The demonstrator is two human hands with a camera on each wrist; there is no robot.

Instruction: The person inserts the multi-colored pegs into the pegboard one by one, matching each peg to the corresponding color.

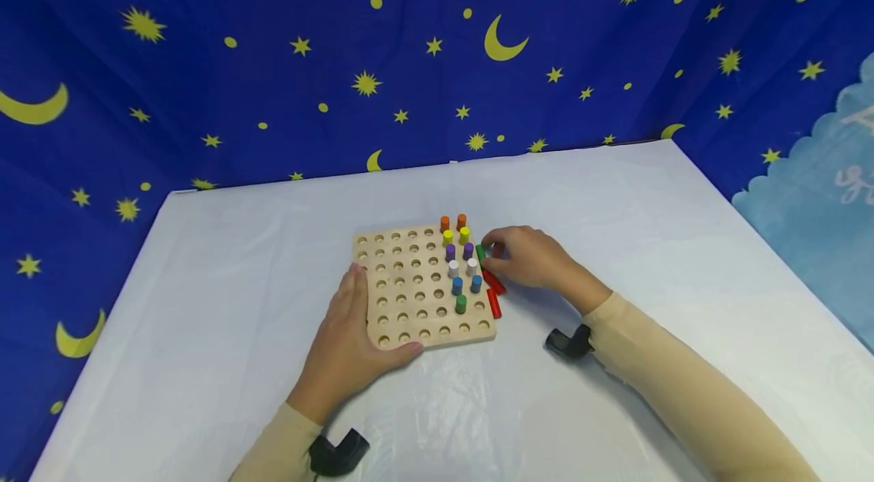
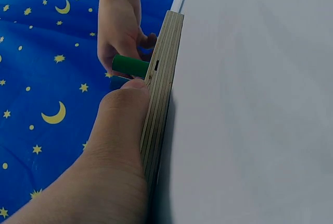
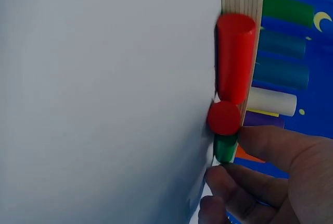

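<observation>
A square wooden peg board [image 1: 408, 288] with rows of round holes lies on the table. My left hand [image 1: 344, 345] steadies its near-left corner, fingers straight along the left side and thumb along the front edge. My right hand [image 1: 532, 258] is at the board's right side, pinching a lying green peg [image 3: 225, 148] between thumb and fingers. Two red pegs [image 1: 495, 303] lie beside it along that edge. Standing in the right-hand columns are pairs of orange, yellow, purple, white and blue pegs [image 1: 476, 284], plus a single green peg [image 1: 460, 304].
The white table [image 1: 273, 239] extends around the board on all sides. Behind it hangs a dark blue cloth [image 1: 307, 72] with yellow moons and stars. A black wrist device [image 1: 339, 453] sits at the left cuff and another [image 1: 570, 343] at the right cuff.
</observation>
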